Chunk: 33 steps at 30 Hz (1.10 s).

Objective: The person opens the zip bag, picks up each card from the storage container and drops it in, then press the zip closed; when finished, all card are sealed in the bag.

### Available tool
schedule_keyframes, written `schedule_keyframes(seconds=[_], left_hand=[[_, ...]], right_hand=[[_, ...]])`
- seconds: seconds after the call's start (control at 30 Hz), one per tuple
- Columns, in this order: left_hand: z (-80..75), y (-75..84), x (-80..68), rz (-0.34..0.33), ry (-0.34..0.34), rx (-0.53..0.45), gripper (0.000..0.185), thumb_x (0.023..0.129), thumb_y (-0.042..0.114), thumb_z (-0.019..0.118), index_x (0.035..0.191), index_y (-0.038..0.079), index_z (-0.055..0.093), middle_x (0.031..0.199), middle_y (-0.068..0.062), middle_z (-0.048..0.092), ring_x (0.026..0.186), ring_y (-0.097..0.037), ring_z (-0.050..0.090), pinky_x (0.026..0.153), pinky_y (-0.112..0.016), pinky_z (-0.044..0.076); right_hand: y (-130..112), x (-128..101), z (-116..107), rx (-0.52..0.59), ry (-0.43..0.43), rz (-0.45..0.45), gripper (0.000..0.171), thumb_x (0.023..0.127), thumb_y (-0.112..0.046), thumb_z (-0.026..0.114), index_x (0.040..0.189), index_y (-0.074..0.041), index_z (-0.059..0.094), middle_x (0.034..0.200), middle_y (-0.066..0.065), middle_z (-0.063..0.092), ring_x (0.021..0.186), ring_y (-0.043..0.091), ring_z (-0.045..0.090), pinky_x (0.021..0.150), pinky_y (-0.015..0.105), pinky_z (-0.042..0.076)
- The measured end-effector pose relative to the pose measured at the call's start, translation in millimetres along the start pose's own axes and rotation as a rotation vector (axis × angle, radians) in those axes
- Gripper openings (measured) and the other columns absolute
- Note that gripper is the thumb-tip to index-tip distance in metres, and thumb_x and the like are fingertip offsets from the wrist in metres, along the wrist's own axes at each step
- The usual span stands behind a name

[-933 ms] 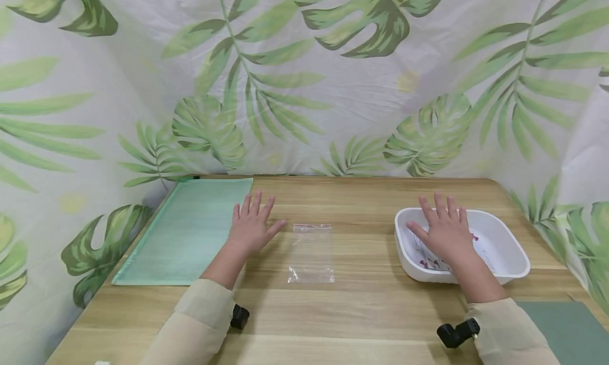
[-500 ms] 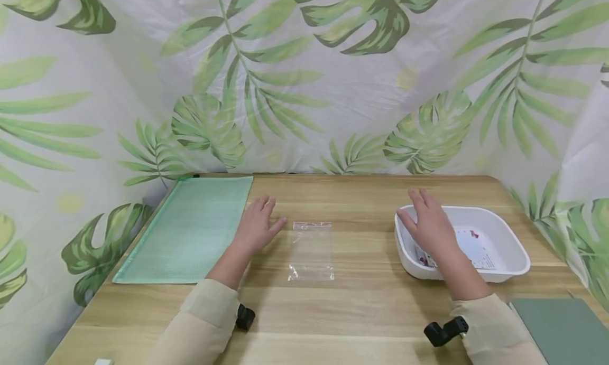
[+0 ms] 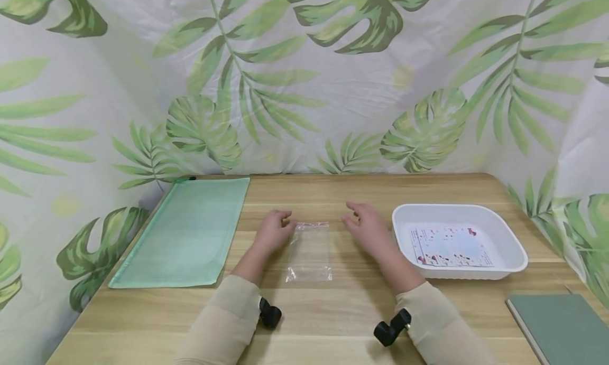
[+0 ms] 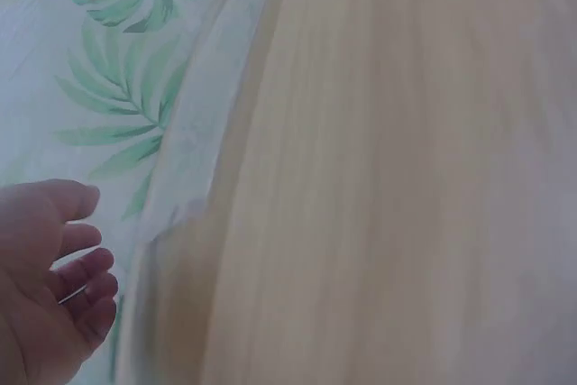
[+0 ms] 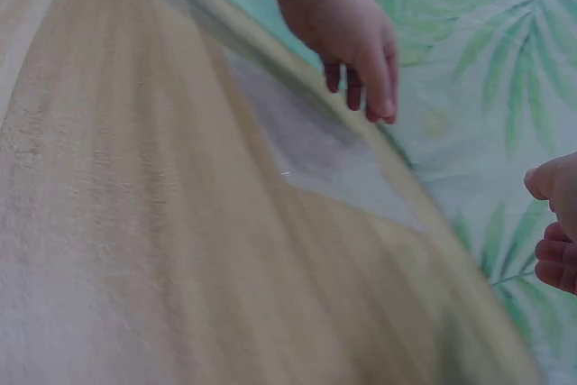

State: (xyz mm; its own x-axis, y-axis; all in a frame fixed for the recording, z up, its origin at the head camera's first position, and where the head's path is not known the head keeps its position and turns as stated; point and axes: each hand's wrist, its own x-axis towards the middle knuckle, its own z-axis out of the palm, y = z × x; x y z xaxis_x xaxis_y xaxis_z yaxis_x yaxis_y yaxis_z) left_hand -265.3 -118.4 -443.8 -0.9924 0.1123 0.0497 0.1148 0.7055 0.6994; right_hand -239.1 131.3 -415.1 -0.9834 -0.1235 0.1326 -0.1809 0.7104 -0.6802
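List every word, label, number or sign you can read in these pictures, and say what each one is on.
None can be read.
Printed paper sheet in the white plastic tray: rows of print with small red marks, too small to read.
Clear plastic zip bag, green mesh zip pouch, dark green book cover: no text shows.

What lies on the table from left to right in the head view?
Green mesh pouch → left hand → clear zip bag → right hand → white tray → green book.
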Motion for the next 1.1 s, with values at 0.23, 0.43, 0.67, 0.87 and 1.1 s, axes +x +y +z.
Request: schedule_keyframes(seconds=[0.23,0.43,0.67,0.87,1.1], left_hand=[[16.1,-7.0,3.3,-0.006,0.030,0.034,0.039,0.092,0.016,0.063,0.124,-0.006,0.062,0.124,-0.025,0.060,0.119,-0.038,0.055,0.107,-0.049,0.042],[22.0,-6.7,2.5,-0.018,0.048,0.076,0.030,0.092,0.018,0.064,0.115,-0.001,0.068,0.116,-0.019,0.059,0.112,-0.035,0.054,0.101,-0.047,0.045],[23.3,-10.4,0.7,0.015,0.079,-0.013,0.009,0.089,0.009,0.067,0.096,0.004,0.069,0.103,-0.012,0.060,0.099,-0.026,0.055,0.090,-0.041,0.048],[21.9,-14.4,-2.8,0.041,0.059,-0.127,0.005,0.088,0.009,0.069,0.091,0.006,0.069,0.090,-0.006,0.067,0.087,-0.018,0.058,0.083,-0.034,0.049],[16.2,-6.1,-12.4,0.025,0.038,-0.250,0.009,0.089,0.011,0.069,0.096,0.007,0.069,0.090,-0.006,0.067,0.081,-0.015,0.056,0.074,-0.027,0.047]], right_hand=[[10,10,38,0.039,-0.020,0.040,0.044,0.096,-0.027,0.061,0.133,-0.004,0.059,0.130,0.018,0.060,0.115,0.032,0.061,0.099,0.046,0.049],[17,17,55,0.036,-0.012,0.031,0.041,0.094,-0.027,0.063,0.128,-0.004,0.063,0.120,0.015,0.065,0.113,0.030,0.061,0.101,0.045,0.048],[17,21,60,0.007,-0.025,0.031,0.041,0.092,-0.030,0.066,0.125,-0.006,0.065,0.115,0.011,0.066,0.109,0.027,0.062,0.099,0.043,0.048],[14,20,58,0.101,-0.056,0.062,0.032,0.089,-0.027,0.070,0.116,-0.008,0.070,0.102,0.006,0.068,0.095,0.020,0.061,0.090,0.039,0.050],[11,11,50,0.240,-0.057,0.084,0.016,0.088,-0.022,0.071,0.097,-0.009,0.074,0.092,0.004,0.071,0.085,0.013,0.060,0.079,0.029,0.049]])
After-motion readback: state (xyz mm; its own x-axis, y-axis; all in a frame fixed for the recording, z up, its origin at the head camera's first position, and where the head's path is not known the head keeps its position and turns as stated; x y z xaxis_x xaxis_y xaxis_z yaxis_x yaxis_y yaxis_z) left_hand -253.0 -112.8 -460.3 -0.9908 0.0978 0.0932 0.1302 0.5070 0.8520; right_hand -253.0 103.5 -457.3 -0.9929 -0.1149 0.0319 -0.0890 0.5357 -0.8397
